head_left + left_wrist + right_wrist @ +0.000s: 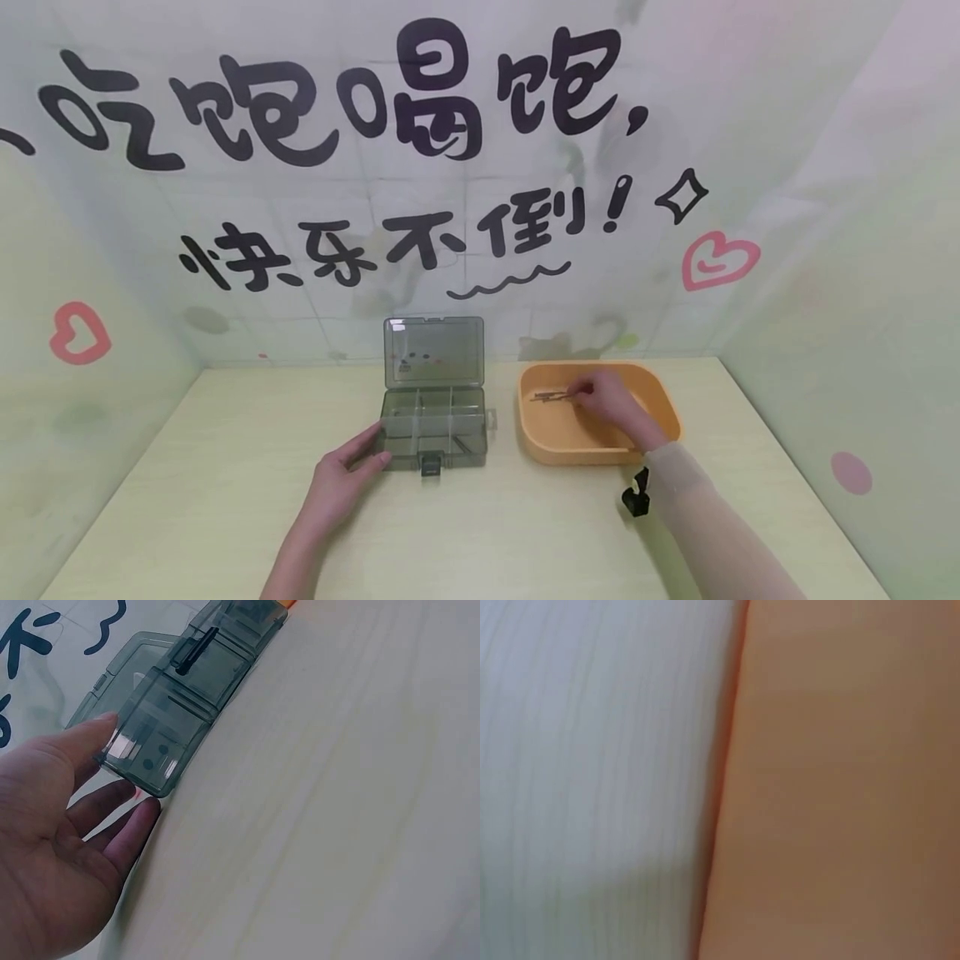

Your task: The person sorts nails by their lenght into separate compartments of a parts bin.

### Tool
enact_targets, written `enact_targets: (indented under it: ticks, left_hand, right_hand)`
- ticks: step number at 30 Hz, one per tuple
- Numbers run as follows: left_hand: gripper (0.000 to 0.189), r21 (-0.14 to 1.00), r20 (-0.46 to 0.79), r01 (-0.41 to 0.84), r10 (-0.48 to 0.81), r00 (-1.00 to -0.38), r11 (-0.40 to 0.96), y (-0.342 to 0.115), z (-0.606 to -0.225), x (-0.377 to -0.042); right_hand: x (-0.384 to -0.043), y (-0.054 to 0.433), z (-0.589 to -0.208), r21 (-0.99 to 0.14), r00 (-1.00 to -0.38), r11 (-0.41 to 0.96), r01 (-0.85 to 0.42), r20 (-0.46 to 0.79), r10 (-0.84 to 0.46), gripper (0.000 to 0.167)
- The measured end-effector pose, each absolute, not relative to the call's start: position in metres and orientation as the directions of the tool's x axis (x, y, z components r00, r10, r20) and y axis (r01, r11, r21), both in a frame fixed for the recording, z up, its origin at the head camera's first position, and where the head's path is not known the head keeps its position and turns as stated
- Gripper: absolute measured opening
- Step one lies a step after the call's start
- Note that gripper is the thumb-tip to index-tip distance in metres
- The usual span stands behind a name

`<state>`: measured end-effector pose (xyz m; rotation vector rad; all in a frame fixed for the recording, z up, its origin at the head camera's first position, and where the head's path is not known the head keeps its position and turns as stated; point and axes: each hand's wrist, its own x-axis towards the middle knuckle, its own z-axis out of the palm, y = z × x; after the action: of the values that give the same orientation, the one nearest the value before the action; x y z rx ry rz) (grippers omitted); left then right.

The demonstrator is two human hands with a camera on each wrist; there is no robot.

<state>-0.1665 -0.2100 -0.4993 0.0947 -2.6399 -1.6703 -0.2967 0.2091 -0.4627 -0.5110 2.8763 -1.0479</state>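
Note:
A grey see-through compartment box [432, 429] stands on the table with its lid [435, 352] raised at the back. My left hand [337, 483] rests against its left end. In the left wrist view the thumb [96, 739] lies at the box's edge, with relaxed fingers lower down beside it. Thin, dark, nail-like pieces [549, 397] lie in an orange tray [528, 437] to the right. Over that tray my right hand [606, 400] reaches down, its bent fingertips at the pieces' right ends; I cannot tell whether it pinches one. The right wrist view shows only tray and tabletop.
A slim dark piece [461, 445] sits in the box's front right compartment. The box's dark latch [431, 465] hangs at its front. Printed wall sheets [480, 183] stand behind and on both sides of the pale table [480, 533]. A black device [637, 496] is worn at the right wrist.

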Motion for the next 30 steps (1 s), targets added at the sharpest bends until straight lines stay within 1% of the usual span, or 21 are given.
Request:
enact_targets:
  ticks: [4, 12, 22, 30]
  left_hand:
    - [0.059, 0.903, -0.012, -0.035, -0.055, -0.998, 0.428, -0.211, -0.499, -0.167]
    - [0.060, 0.907, -0.019, -0.039, -0.053, -0.998, 0.418, -0.211, -0.499, -0.167]
    - [0.059, 0.906, -0.009, -0.028, -0.047, -0.999, 0.422, -0.211, -0.499, -0.167]
    - [0.058, 0.910, -0.009, -0.026, -0.043, -0.999, 0.414, -0.211, -0.498, -0.165]
  right_hand:
    - [-0.295, 0.208, -0.459, -0.623, -0.937, 0.711, -0.327, 0.120, -0.327, 0.010]
    - [-0.289, 0.199, -0.447, -0.638, -0.934, 0.689, -0.344, 0.155, -0.322, 0.012]
    - [-0.275, 0.181, -0.428, -0.679, -0.944, 0.665, -0.311, 0.139, -0.299, 0.014]
    - [-0.266, 0.166, -0.422, -0.694, -0.937, 0.641, -0.328, 0.151, -0.315, 0.011]
